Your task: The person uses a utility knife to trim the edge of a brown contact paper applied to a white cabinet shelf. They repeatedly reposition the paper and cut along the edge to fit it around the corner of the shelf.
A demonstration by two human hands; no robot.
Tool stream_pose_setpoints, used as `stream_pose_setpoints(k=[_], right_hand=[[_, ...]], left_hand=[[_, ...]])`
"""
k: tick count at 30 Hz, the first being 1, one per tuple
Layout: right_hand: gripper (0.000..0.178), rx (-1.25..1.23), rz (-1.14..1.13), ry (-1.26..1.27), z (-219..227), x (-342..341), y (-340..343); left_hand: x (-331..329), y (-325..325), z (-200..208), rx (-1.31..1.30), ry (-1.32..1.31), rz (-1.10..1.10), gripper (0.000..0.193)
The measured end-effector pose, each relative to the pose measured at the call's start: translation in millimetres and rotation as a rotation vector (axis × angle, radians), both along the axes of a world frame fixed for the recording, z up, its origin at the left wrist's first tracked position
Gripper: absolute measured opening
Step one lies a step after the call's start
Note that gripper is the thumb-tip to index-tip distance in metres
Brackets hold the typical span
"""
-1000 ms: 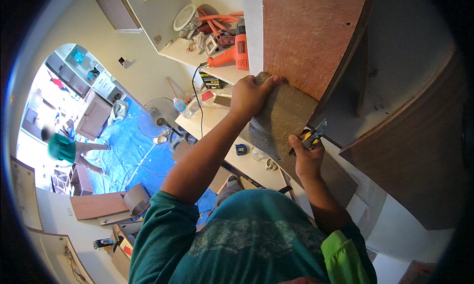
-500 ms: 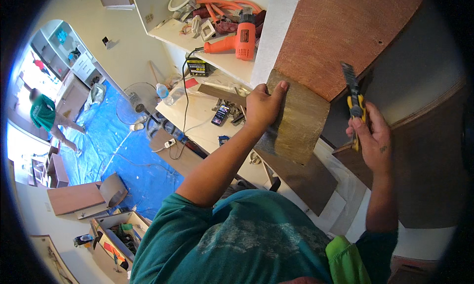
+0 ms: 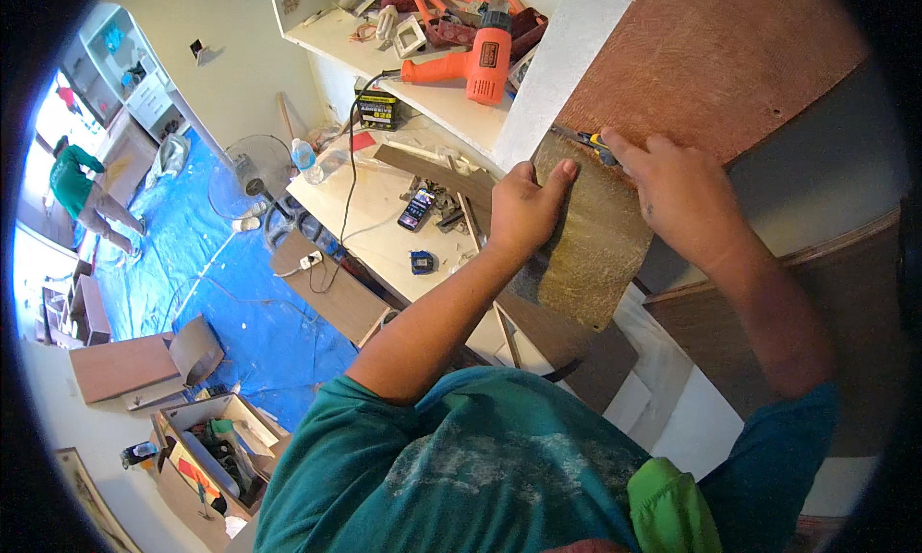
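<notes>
My left hand grips the left edge of a brownish, curved sheet, its thumb lying on the sheet's face. The sheet's top meets the lower edge of a reddish-brown panel; whether the two are joined I cannot tell. My right hand is closed round a yellow and black utility knife. The knife lies across the sheet's upper end, its blade pointing left toward the white edge strip. Most of the knife's handle is hidden under my fingers.
An orange heat gun lies on the white shelf with its cord hanging down. Below are a phone, a tape measure and scraps on the bench. Far left, another person bends over near a blue floor sheet.
My right hand has brought the utility knife leftward and up onto the sheet's top end, the blade turning from upright to pointing left. My left hand keeps its hold. The other person has bent lower.
</notes>
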State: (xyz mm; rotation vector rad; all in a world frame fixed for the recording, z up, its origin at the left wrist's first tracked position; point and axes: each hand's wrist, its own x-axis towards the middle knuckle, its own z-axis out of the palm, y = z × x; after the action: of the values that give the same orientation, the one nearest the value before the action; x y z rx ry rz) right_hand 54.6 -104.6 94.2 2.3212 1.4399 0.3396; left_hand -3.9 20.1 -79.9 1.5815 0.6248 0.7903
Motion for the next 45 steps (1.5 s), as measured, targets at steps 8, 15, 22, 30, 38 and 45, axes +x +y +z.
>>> stream_pose_setpoints(k=[8, 15, 22, 30, 38, 45], right_hand=[[0.055, -0.069, 0.023, -0.002, 14, 3, -38], [0.052, -0.118, -0.079, 0.148, 39, 5, -94], [0.05, 0.043, -0.091, 0.184, 45, -5, -60], [0.051, 0.031, 0.007, 0.122, 5, -1, 2], [0.053, -0.034, 0.016, 0.088, 3, 4, 3], [0.054, -0.19, -0.094, 0.105, 30, 1, -48]], left_hand=[[-1, 3, 0, -0.009, 0.061, -0.026, 0.061], [1, 8, -11, 0.03, 0.054, -0.038, 0.063], [2, 10, -18, 0.018, -0.039, -0.023, 0.062], [2, 6, -14, -0.03, -0.063, -0.052, 0.056], [0, 10, -15, 0.014, -0.022, -0.067, 0.059], [-2, 12, -12, 0.111, 0.072, -0.08, 0.063]])
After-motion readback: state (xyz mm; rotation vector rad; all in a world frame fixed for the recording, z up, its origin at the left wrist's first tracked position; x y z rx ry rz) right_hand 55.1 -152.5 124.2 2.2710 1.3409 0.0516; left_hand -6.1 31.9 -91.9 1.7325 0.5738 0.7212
